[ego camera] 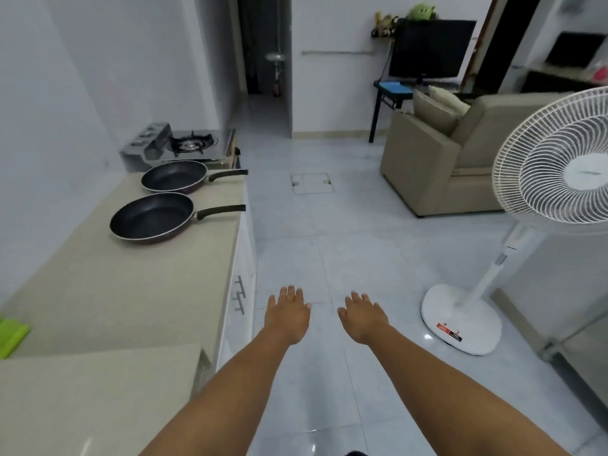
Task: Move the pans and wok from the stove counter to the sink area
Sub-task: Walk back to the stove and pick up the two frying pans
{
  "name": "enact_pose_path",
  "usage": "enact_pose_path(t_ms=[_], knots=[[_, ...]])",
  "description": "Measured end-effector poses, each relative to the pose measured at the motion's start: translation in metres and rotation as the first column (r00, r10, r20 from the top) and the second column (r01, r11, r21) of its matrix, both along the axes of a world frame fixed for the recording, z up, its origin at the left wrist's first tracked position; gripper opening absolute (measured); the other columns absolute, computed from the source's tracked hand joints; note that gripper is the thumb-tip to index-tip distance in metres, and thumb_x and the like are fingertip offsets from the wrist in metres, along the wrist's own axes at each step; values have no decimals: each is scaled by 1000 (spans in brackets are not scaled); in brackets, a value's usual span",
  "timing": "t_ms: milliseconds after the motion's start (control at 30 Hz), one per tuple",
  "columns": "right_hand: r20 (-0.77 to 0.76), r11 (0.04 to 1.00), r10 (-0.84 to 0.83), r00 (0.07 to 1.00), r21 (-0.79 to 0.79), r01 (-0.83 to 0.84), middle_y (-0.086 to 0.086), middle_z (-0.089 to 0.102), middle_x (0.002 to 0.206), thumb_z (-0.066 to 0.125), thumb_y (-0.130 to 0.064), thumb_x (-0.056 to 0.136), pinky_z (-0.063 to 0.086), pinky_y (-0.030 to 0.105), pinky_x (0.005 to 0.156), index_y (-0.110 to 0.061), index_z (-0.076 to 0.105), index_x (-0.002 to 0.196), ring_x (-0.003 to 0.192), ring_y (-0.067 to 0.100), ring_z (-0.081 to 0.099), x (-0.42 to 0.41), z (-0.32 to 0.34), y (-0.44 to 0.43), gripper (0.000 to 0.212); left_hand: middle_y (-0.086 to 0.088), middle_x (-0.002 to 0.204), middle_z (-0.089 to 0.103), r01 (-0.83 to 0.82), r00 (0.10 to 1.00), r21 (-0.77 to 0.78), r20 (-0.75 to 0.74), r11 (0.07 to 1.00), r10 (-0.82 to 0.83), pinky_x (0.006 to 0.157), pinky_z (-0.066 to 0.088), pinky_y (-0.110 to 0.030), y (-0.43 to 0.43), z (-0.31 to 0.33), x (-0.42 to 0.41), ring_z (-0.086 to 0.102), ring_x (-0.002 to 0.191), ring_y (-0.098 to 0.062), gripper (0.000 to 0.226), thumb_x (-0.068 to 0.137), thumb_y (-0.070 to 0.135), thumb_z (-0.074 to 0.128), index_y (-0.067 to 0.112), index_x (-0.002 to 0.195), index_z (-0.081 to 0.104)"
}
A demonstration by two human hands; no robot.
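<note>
Two black frying pans rest on the beige counter [108, 291] along the left wall. The nearer pan [151, 216] and the farther pan [174, 176] both point their dark handles right, over the counter's edge. Behind them sits a gas stove [184, 144] with nothing on its burner. My left hand [289, 315] and my right hand [363, 319] are stretched out over the floor, palms down, fingers apart, holding nothing. Both hands are well short of the pans and to the right of the counter. No wok or sink is in view.
A white standing fan [539, 179] stands on the right, its base [460, 319] on the tiled floor. A beige armchair [437, 166] sits beyond it, near a desk with a dark monitor [431, 49]. A green item [11, 335] lies at the counter's left edge. A doorway [263, 60] is ahead.
</note>
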State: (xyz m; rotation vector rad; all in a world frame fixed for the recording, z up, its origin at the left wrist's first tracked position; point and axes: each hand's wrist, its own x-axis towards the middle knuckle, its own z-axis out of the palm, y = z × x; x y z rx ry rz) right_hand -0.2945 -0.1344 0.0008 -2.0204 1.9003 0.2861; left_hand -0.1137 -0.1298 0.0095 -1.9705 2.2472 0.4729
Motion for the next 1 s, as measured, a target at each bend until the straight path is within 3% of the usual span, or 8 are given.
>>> enact_pose_path(t_ms=[267,600,1000], knots=[[-16,1000,15,1000,1,-15,8,10,166,18,-37,106,16,46,120,-7,23,154,151,28,9,-32,-1,-159,57,-10,166,0,-18,1000,47,19,999,17,122,1,-44,-147,-18,-26,-1,152,-25,57,108,34,13,8,158,5],[-34,981,195,980,18,-194,8,15,165,19,-36,106,19,46,119,-7,27,153,150,27,13,-42,8,-364,56,-11,166,7,-262,965,38,-12,964,263,121,6,-44,-321,-16,-33,4,152,-25,56,108,33,15,8,157,10],[3,855,518,855,19,-518,9,12,165,21,-40,106,19,46,120,-7,24,154,150,28,13,80,-15,-530,58,-10,166,7,-505,863,45,30,862,504,122,7,-43,-434,-37,60,6,152,-25,56,108,34,16,8,157,10]])
